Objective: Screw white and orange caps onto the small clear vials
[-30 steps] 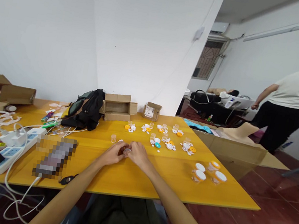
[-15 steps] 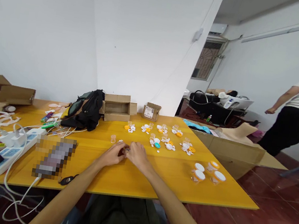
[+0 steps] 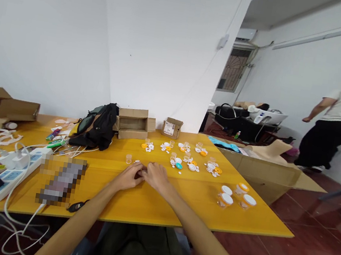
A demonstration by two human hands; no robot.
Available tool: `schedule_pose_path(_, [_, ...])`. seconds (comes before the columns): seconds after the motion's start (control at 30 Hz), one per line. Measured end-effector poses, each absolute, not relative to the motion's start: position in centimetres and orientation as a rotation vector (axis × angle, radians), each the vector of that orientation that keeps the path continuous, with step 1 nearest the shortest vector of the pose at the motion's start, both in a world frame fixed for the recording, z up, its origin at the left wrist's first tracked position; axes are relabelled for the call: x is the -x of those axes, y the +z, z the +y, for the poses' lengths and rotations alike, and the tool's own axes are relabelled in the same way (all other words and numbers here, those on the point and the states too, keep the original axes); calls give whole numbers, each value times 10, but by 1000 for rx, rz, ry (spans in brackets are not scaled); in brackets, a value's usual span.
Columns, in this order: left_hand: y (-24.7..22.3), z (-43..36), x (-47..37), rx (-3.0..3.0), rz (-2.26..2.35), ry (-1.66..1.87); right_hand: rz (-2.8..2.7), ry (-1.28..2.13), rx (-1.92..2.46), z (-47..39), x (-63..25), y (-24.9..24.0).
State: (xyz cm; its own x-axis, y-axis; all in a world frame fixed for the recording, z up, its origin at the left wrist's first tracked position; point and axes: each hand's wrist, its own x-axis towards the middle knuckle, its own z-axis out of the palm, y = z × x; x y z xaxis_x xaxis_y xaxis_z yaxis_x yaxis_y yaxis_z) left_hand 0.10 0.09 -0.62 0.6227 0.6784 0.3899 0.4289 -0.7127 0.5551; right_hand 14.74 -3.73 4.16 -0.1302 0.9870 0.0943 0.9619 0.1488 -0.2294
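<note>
Power strip (image 3: 15,175) is on the table's (image 3: 160,208) left, lidded jars (image 3: 226,200) right, loose parts (image 3: 192,167) kinda between, cardboard boxes (image 3: 172,128) further back.

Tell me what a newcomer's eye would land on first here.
Probably the left hand and right hand, brought together over the middle of the yellow table; whatever is between their fingers is too hidden to make out. To their right, one teal piece stands out among small white and orange parts, and four lidded clear jars are grouped toward the table's right end.
</note>
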Motion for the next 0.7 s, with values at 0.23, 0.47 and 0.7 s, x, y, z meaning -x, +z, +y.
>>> schedule_pose_path(0.23, [-6,1,-2,-2472,888,816,-2302,150,2023,-40,-144,55])
schedule_pose_path(0.47, [-9,3,-2,-2482,878,844,-2330,83,2017,-39,-138,54])
schedule_pose_path(0.7, [-8,1,-2,-2485,900,848,-2244,123,1985,-33,-144,43])
